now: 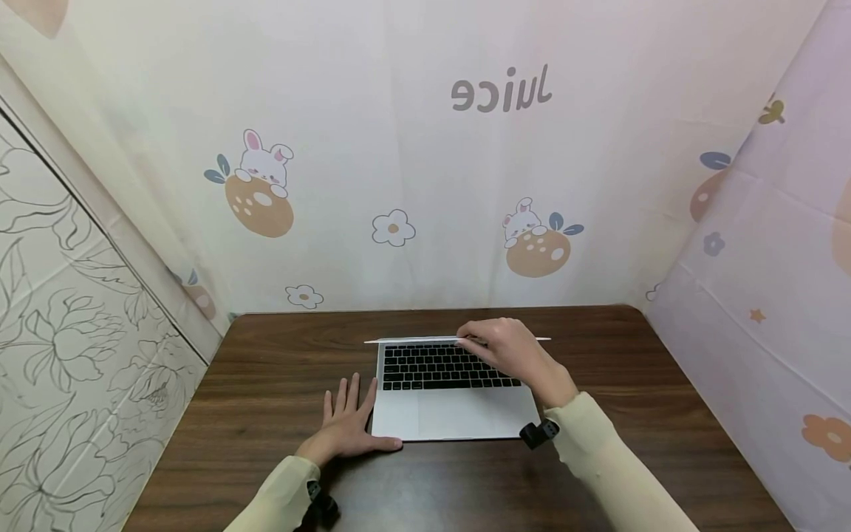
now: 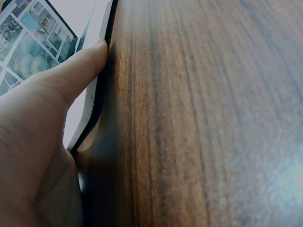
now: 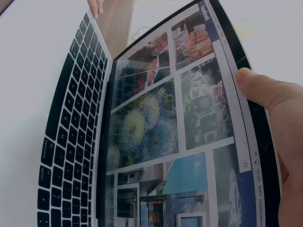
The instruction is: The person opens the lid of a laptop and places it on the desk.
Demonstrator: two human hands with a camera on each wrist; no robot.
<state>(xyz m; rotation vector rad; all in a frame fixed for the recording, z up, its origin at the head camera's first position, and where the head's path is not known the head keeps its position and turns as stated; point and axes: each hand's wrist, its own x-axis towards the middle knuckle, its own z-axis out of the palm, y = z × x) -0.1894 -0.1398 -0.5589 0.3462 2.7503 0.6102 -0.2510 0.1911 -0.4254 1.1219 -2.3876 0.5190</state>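
A silver laptop with black keys lies on the table, its lid raised and seen almost edge-on from the head. My right hand pinches the top edge of that lid, thumb on the dark screen border in the right wrist view. The lit screen there displays a grid of photos. At the laptop's front left corner is my left hand, its fingers spread and straight beside the left edge. Its thumb lies along the front edge of the base.
The dark wood-grain table reaches back to a pale curtain printed with rabbits and flowers. Another printed cloth hangs along the right side, and a flower-line panel stands at the left.
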